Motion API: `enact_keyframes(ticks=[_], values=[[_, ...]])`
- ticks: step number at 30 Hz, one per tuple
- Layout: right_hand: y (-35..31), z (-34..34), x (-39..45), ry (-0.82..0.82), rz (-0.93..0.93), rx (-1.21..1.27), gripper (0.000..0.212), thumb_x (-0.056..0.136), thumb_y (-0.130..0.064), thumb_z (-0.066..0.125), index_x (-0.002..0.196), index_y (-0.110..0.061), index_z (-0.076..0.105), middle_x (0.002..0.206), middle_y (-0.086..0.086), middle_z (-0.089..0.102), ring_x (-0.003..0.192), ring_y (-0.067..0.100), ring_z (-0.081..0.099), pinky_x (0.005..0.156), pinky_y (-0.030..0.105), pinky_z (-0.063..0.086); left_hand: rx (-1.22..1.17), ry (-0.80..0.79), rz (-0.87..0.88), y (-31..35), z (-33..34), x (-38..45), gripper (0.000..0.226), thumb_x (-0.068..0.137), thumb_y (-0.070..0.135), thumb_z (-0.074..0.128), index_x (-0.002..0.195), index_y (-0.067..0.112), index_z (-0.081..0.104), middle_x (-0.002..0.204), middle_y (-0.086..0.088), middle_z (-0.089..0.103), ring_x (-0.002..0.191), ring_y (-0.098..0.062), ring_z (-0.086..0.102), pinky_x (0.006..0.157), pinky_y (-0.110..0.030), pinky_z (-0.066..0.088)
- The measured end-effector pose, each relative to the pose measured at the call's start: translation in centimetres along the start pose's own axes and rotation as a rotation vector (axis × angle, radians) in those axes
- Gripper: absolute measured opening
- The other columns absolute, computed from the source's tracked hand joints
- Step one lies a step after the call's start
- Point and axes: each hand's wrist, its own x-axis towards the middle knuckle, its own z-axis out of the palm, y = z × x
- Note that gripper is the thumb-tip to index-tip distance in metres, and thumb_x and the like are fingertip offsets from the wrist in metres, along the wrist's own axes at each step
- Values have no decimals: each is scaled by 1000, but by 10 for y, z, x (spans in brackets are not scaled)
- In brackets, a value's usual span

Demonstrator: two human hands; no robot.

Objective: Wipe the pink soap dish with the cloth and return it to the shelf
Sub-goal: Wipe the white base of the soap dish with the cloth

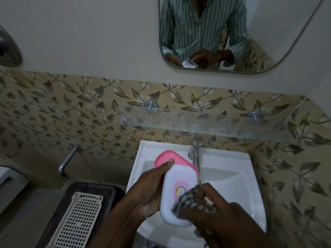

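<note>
The pink soap dish (pixel 166 156) with its white lid (pixel 180 187) is held tilted over the white sink (pixel 238 178). My left hand (pixel 152 192) grips it from the left side, thumb on the pink base near the top. My right hand (pixel 211 213) holds a grey checked cloth (pixel 186 201) bunched against the lower right part of the white lid, covering part of its round label. The glass shelf (pixel 206 122) runs along the tiled wall above the sink, with nothing on it.
A chrome tap (pixel 195 153) stands at the back of the sink, close to the dish. A cream perforated basket (pixel 78 219) lies on a dark surface at lower left. A metal pipe (pixel 68 160) juts from the wall. A mirror (pixel 232 33) hangs above.
</note>
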Motion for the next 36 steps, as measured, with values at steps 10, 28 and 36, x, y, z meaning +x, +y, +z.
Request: enact_keyframes(ticks=[10,28,36], values=[[-28,9,15,176,116,44,21,85,-34,60,97,-51,62,86,-13,65,59,19,64,54,34,57,45,-12,94,-6,7,-1,45,96,39,60,108,0,80,114,-27,75,101,-38,75,94,-46,60],[-21,46,1,693,307,231,27,74,-42,73,90,-20,77,78,-8,73,71,4,68,71,13,50,-1,95,226,-9,2,-3,42,100,40,59,94,7,84,106,-25,78,85,-33,78,69,-40,65],[-16,47,-8,611,403,177,61,52,-76,73,54,-18,54,54,-5,52,53,11,51,56,17,44,16,187,273,-18,7,-8,47,101,44,56,118,3,74,109,-24,78,100,-43,75,80,-49,64]])
